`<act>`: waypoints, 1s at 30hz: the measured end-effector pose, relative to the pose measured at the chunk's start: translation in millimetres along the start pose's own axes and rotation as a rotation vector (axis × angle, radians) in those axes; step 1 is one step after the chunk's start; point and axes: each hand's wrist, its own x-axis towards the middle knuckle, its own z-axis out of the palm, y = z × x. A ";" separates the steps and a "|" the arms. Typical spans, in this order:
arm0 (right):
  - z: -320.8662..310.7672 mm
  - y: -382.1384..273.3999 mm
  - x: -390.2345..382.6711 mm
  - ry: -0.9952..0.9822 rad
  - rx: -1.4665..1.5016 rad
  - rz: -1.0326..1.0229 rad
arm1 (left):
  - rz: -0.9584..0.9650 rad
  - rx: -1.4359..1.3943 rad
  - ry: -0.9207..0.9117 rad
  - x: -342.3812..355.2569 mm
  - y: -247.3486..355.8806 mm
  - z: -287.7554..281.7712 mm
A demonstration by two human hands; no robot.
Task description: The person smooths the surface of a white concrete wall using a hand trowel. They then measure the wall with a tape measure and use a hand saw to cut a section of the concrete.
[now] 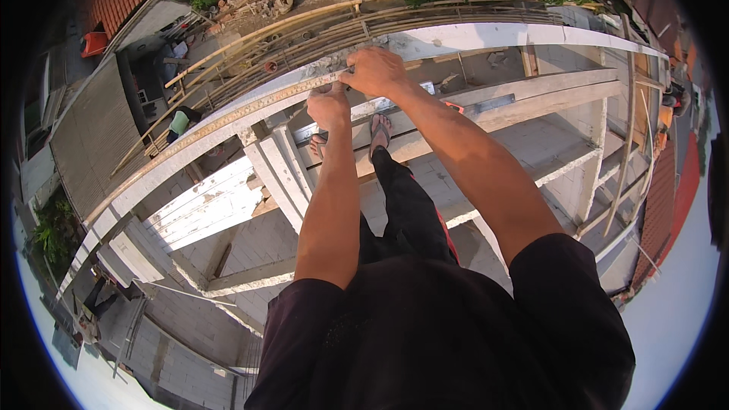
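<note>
A long yellowish tape measure [262,102] with fine marks lies along the top of a pale concrete beam [486,33], running away to the left. My left hand [329,105] is closed on it at the beam's near side, fingers curled. Just to the right, my right hand [377,71] rests at the beam's edge. Its thumb and fingers are pinched at the end of the tape, and their tips are partly hidden. Rough grey mortar crumbs lie on the beam beside the right hand.
My sandalled feet [380,130] stand on wooden planks [524,106] high above the ground. Metal and orange tools [454,107] lie by the planks. Bamboo poles [304,26] run beyond the beam. Unfinished block walls [250,247] drop below. One person [181,123] is below left, another [89,326] lower left.
</note>
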 end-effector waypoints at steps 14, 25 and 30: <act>106.2 138.0 -166.1 0.322 1.085 0.452 | -0.057 -0.234 -0.247 7.5 -0.5 12.1; 154.3 140.8 -238.3 0.497 1.602 0.998 | -0.236 -0.260 -0.330 22.8 3.2 8.1; 163.9 177.4 -296.0 0.468 1.292 1.032 | -0.254 -0.328 -0.341 27.1 -1.7 13.4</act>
